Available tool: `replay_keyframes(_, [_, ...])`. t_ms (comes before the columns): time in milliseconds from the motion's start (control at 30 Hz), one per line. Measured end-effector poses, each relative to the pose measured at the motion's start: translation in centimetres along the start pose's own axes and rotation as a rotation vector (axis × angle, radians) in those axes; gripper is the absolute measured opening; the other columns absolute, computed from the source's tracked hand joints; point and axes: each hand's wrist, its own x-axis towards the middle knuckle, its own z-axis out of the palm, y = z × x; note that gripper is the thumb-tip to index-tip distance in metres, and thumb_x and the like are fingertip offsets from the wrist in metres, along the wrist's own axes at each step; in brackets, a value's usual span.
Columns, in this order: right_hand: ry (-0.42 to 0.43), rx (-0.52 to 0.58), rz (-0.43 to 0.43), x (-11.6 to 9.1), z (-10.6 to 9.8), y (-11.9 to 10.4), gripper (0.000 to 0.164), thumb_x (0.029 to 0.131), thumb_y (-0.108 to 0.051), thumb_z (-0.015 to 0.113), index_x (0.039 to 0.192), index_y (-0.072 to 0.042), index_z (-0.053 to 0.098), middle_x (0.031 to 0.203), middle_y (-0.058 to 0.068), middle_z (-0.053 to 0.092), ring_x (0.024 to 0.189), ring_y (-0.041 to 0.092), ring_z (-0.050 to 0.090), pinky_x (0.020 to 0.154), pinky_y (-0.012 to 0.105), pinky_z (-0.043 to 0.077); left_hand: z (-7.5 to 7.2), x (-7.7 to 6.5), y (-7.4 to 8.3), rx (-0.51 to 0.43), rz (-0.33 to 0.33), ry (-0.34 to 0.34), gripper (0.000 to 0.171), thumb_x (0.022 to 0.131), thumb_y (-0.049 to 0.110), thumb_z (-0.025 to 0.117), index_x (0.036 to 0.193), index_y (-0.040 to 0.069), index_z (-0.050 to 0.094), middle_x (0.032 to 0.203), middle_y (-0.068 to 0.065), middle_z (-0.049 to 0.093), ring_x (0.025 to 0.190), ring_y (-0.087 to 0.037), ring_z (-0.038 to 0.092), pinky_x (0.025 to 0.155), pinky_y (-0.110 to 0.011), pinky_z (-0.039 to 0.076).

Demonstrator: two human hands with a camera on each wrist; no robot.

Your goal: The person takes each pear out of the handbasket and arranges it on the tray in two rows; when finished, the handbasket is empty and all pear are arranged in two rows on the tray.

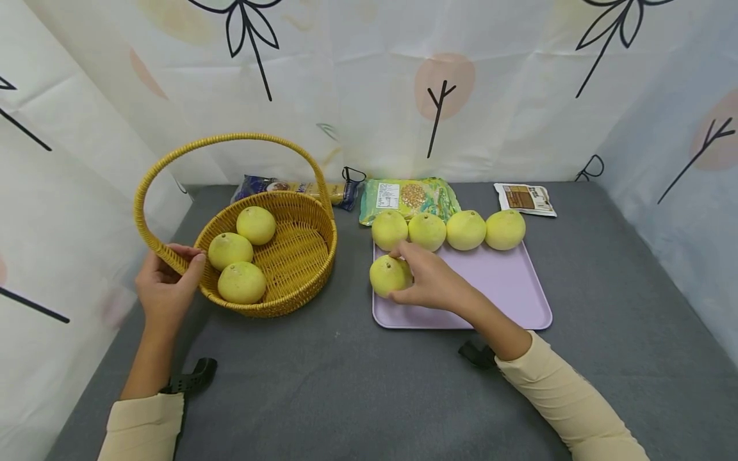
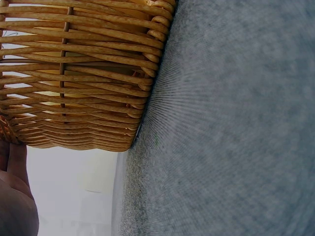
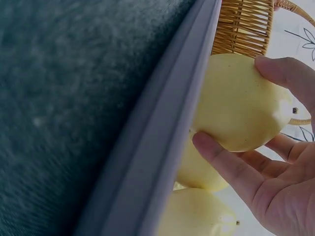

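My left hand grips the yellow wicker basket at its left side, where the arched handle meets the rim. Three round yellow-green fruits lie along the left part of the basket. In the left wrist view, some fingers show at the woven wall. My right hand holds another round yellow-green fruit between thumb and fingers, over the front left of the lilac tray. The right wrist view shows this fruit close by the tray's edge, fingertips on its skin.
Several more such fruits stand in a row along the tray's back edge. Behind them lie a green food packet and a small white-and-brown packet. A blue-and-yellow packet is partly hidden behind the basket. A patterned curtain encloses the table.
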Motion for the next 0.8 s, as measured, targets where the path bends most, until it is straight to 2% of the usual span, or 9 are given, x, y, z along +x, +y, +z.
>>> replay_keyframes(200, [-0.001, 0.007, 0.004, -0.02, -0.14, 0.29, 0.055, 0.075, -0.019, 0.088, 0.119, -0.006, 0.057, 0.11, 0.006, 0.06, 0.094, 0.021, 0.054, 0.079, 0.038, 0.048, 0.2, 0.0, 0.12, -0.025, -0.009, 0.012, 0.025, 0.081, -0.015, 0.067, 0.098, -0.027, 0.053, 0.089, -0.018, 0.069, 0.071, -0.015, 0.065, 0.06, -0.016, 0.052])
replay_keyframes(433, [0.014, -0.006, 0.01, 0.17, -0.35, 0.39, 0.057, 0.076, -0.02, 0.089, 0.124, -0.007, 0.062, 0.118, 0.008, 0.06, 0.105, 0.023, 0.055, 0.081, 0.037, 0.052, 0.09, 0.05, 0.2, -0.017, -0.019, 0.025, 0.024, 0.081, -0.014, 0.067, 0.098, -0.026, 0.055, 0.089, -0.018, 0.069, 0.069, -0.014, 0.064, 0.06, -0.016, 0.052])
replay_keyframes(633, [0.036, -0.056, 0.038, 0.36, -0.39, 0.26, 0.065, 0.077, -0.021, 0.088, 0.134, -0.005, 0.06, 0.118, 0.01, 0.059, 0.101, 0.024, 0.056, 0.08, 0.036, 0.051, -0.07, 0.02, 0.06, 0.033, -0.015, 0.018, 0.024, 0.082, -0.014, 0.067, 0.099, -0.025, 0.056, 0.089, -0.016, 0.07, 0.069, -0.012, 0.064, 0.059, -0.015, 0.051])
replay_keyframes(800, [0.058, -0.064, 0.06, 0.49, -0.35, 0.57, 0.068, 0.078, -0.022, 0.088, 0.138, -0.007, 0.059, 0.12, 0.01, 0.058, 0.097, 0.027, 0.06, 0.079, 0.035, 0.053, 0.05, -0.04, 0.02, 0.021, -0.011, 0.014, 0.024, 0.081, -0.014, 0.067, 0.099, -0.026, 0.055, 0.09, -0.017, 0.07, 0.071, -0.013, 0.065, 0.061, -0.015, 0.052])
